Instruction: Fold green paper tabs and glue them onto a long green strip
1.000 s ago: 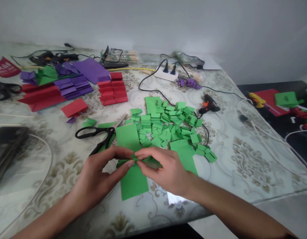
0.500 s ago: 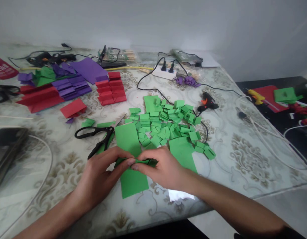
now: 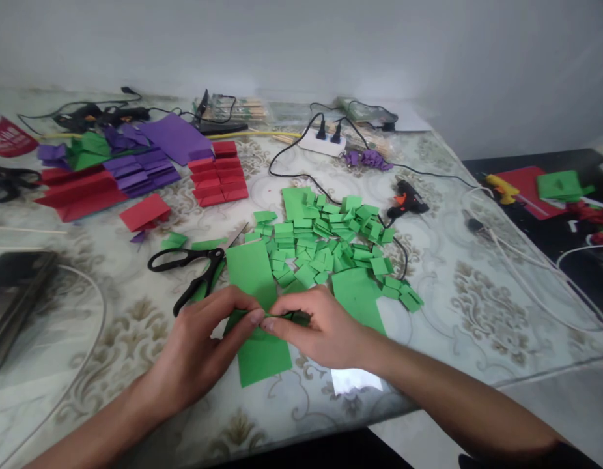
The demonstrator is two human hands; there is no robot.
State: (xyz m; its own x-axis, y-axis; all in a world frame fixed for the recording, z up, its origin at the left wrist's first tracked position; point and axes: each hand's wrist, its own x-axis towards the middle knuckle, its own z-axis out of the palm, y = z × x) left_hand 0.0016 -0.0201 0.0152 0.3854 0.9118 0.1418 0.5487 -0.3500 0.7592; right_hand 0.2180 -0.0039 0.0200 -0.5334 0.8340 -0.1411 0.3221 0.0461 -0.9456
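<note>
Both hands meet over a long green paper sheet (image 3: 265, 361) lying on the table. My left hand (image 3: 211, 332) pinches one end of a narrow folded green paper strip (image 3: 269, 316) between thumb and fingers. My right hand (image 3: 321, 326) pinches the same strip from the other side; the fingers hide most of it. Just beyond lies a heap of small folded green paper pieces (image 3: 331, 238). Black-handled scissors (image 3: 204, 260) rest open left of the sheet. Another green sheet (image 3: 357, 299) lies partly under my right hand.
Red folded paper (image 3: 218, 174) and purple paper (image 3: 174, 138) lie at the back left. A black glue gun (image 3: 406, 200) sits right of the heap, its cord running toward the white power strip (image 3: 322, 141). A dark device (image 3: 18, 293) lies at the left, a white cable (image 3: 536, 286) at the right.
My fingertips have shifted slightly along the green strip, and less of it shows between them. Both hands still pinch it in nearly the same place.
</note>
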